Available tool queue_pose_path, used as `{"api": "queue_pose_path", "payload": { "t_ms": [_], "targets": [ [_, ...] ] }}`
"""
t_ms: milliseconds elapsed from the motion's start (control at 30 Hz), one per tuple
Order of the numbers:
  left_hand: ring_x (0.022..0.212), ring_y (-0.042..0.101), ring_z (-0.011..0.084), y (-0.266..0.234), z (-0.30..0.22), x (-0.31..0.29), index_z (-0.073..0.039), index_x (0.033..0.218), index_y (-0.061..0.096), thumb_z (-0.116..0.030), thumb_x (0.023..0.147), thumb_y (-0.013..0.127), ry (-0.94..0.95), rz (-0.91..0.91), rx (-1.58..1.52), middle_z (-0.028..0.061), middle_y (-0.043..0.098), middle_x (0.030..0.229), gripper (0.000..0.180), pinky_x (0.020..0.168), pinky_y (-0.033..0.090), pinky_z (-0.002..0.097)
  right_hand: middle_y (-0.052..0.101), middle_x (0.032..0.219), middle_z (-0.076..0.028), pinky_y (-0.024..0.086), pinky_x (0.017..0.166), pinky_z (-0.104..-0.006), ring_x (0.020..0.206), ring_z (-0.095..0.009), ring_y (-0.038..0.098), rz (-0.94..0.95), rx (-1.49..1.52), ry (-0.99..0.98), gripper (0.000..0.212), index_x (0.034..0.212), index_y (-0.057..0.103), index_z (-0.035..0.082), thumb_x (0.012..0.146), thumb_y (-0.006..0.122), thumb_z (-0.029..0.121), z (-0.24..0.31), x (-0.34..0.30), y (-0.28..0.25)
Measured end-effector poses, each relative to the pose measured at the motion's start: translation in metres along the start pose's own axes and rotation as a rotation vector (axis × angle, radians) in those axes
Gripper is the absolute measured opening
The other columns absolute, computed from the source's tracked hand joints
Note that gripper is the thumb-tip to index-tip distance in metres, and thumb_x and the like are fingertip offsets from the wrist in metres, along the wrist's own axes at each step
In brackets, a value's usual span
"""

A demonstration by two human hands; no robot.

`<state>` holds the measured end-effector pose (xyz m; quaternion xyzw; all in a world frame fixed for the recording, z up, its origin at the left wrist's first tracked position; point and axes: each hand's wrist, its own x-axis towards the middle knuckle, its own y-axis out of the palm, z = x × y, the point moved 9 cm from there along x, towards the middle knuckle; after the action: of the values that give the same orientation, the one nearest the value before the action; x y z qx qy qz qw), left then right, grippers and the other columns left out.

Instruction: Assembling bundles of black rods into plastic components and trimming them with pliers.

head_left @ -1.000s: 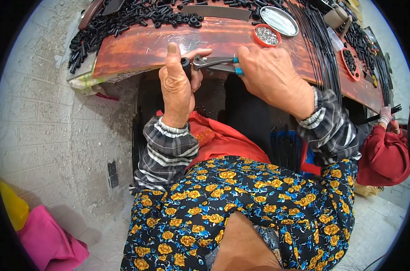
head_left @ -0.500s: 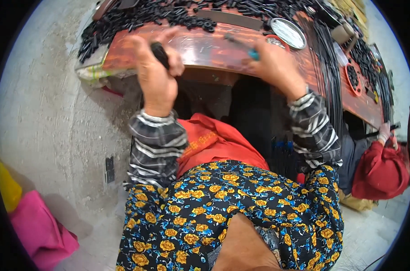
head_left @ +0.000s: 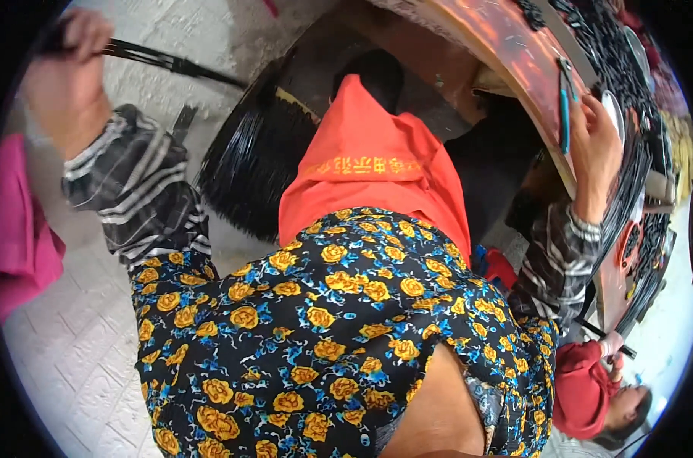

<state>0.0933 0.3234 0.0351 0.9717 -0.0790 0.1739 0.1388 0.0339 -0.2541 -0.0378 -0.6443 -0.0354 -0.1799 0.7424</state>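
Note:
At the upper left, my left hand (head_left: 75,69) is raised and closed around a slim black frame of thin rods (head_left: 171,62), which looks like a folded umbrella frame. Its far end reaches down over a large bundle of similar black rods (head_left: 240,160) by the floor. On the right, my right hand (head_left: 597,141) is over the table edge with its fingers bent around the pliers (head_left: 565,114). These have teal handles, one showing fully and the other running under my fingers; the jaws point away from me.
The curved reddish-brown table (head_left: 518,57) runs along the right, heaped with small black parts (head_left: 591,46). Long black rods (head_left: 633,179) lie beside my right forearm. An orange-red dish (head_left: 629,243) sits farther along. A co-worker in red (head_left: 587,385) is at lower right; pink cloth (head_left: 26,229) hangs left.
My view has turned to the left, so the table now lies at the right. My left hand has swung out left with the black frame; the floor bundle has come into view. The pliers stay with my right hand.

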Motion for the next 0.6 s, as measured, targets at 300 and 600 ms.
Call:
{"api": "queue_pose_path", "payload": {
  "t_ms": [300,600],
  "targets": [
    [0.051,0.047,0.0086,-0.052,0.26,-0.12,-0.004,0.077,0.069,-0.052,0.083,0.063,-0.727,-0.3,0.861,-0.0001,0.053,0.057,0.049,0.047,0.034,0.0259,0.071,0.088,-0.013,0.049,0.074,-0.0259,0.081,-0.011,0.065,0.082,0.144,-0.013,0.025,0.103,0.069,0.003,0.089,0.065,0.023,0.046,-0.043,-0.012],
    [0.089,0.066,0.0219,-0.178,0.367,-0.243,-0.001,0.115,0.065,-0.038,0.082,0.067,-0.831,-0.57,1.025,0.0142,0.07,0.096,0.049,0.082,0.049,0.0337,0.067,0.086,-0.004,0.046,0.075,-0.0226,0.081,-0.008,0.058,0.088,0.273,0.102,0.025,0.103,0.068,-0.004,0.09,0.064,0.017,-0.009,-0.078,-0.034]
  ]
}}
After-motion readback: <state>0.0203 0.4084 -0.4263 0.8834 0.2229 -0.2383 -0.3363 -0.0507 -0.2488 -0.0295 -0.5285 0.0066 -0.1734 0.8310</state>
